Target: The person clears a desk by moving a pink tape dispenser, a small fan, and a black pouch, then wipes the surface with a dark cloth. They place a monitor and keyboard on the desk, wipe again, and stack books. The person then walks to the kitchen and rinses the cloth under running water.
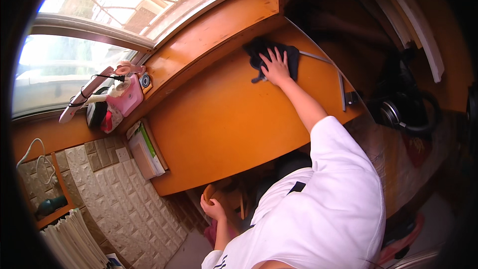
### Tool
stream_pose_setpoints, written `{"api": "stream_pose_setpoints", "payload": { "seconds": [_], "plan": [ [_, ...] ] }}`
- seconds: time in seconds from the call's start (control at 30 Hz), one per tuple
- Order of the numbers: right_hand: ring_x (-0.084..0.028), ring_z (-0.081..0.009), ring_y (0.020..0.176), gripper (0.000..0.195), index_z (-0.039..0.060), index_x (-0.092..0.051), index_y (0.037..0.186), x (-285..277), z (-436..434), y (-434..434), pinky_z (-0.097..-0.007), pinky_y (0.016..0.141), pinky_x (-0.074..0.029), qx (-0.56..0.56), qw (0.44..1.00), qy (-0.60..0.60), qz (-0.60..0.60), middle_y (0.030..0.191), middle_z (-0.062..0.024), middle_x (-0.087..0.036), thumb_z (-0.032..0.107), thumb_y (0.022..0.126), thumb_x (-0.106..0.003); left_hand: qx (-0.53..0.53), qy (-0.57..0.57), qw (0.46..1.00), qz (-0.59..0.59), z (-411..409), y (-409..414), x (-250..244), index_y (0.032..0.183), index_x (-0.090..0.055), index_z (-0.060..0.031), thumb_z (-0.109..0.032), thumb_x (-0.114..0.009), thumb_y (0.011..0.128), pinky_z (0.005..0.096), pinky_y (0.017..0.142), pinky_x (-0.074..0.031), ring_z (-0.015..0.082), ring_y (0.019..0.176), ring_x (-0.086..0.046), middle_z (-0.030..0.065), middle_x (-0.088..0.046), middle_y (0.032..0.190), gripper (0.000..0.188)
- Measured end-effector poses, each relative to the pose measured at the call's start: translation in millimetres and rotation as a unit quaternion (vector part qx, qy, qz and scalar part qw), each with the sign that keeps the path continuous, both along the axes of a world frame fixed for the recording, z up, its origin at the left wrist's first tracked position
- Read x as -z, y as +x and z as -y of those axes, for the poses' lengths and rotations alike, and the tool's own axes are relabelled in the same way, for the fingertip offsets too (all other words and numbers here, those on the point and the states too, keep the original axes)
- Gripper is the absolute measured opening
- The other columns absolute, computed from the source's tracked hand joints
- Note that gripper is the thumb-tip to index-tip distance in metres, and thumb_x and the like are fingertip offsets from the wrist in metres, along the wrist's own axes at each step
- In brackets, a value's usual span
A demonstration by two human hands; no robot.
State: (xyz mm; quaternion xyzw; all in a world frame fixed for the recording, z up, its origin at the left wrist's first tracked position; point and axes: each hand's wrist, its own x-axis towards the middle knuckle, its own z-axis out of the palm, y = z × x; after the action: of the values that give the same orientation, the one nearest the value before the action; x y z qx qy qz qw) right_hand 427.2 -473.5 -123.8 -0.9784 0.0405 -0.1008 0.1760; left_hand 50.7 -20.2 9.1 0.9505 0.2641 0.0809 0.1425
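Observation:
My right hand [277,68] lies flat with spread fingers on a dark cloth [293,56]. The crumpled cloth rests on the orange-brown wooden desk [224,119], near its far right part. Lower down, beyond the desk's front edge, my left hand [214,208] grips a rounded wooden piece [208,192], which looks like part of a chair. Its lower portion is lost in shadow beneath the desk.
Books [145,153] stand at the desk's left end. A pink holder [129,97] with several items sits on the windowsill [209,41]. Metal strips [341,91] and a small black box [351,98] lie at the right, near headphones [390,114]. Papers [74,243] are stacked lower left.

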Motion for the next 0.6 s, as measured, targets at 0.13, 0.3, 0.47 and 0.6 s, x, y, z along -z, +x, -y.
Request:
{"api": "stream_pose_setpoints", "payload": {
  "seconds": [0.13, 0.3, 0.47, 0.6],
  "plan": [
    [-0.024, -0.036, 0.142, 0.06, 0.0267, -0.045, 0.142, -10, 10, -115, -0.0616, 0.114, -0.014, 0.037, 0.999, -0.006, 0.016, 0.151, -0.0115, -0.034, 0.033, 0.086, -0.063, 0.002, -0.004, 1.0, 0.011, -6, -10, 6, 0.12, -0.059, -0.0002, -0.005, -0.055, 0.082, 0.0439, 0.093, -0.047, 0.0397, 0.108, -0.058, 0.0202, -0.06, 0.117, 0.038],
    [-0.023, -0.0373, 0.143, 0.061, 0.0241, -0.045, 0.143, -17, -4, -236, -0.0636, 0.113, -0.013, 0.113, 0.993, -0.012, -0.019, 0.152, -0.0132, -0.032, 0.032, 0.085, -0.061, 0.016, -0.022, 0.999, 0.046, -11, -14, 11, 0.119, -0.059, -0.0008, -0.006, -0.055, 0.082, 0.0441, 0.091, -0.048, 0.0392, 0.106, -0.059, 0.0192, -0.06, 0.115, 0.038],
    [-0.022, -0.0401, 0.143, 0.06, 0.0229, -0.047, 0.141, -17, -106, -282, -0.0658, 0.112, -0.011, 0.058, 0.998, 0.013, -0.003, 0.153, -0.0149, -0.032, 0.037, 0.084, -0.059, 0.023, -0.035, 0.998, 0.057, -14, -14, 13, 0.122, -0.057, -0.0044, -0.012, -0.057, 0.083, 0.0439, 0.086, -0.05, 0.0375, 0.104, -0.06, 0.0162, -0.058, 0.117, 0.039],
    [-0.023, -0.0362, 0.143, 0.057, 0.0253, -0.047, 0.141, -21, -170, -313, -0.0621, 0.114, -0.012, -0.162, 0.986, 0.026, -0.002, 0.15, -0.0121, -0.035, 0.04, 0.087, -0.06, 0.021, -0.058, 0.996, 0.059, -23, -22, 15, 0.125, -0.054, -0.0045, -0.014, -0.06, 0.083, 0.0442, 0.087, -0.05, 0.0383, 0.105, -0.059, 0.0167, -0.057, 0.118, 0.043]
  ]
}}
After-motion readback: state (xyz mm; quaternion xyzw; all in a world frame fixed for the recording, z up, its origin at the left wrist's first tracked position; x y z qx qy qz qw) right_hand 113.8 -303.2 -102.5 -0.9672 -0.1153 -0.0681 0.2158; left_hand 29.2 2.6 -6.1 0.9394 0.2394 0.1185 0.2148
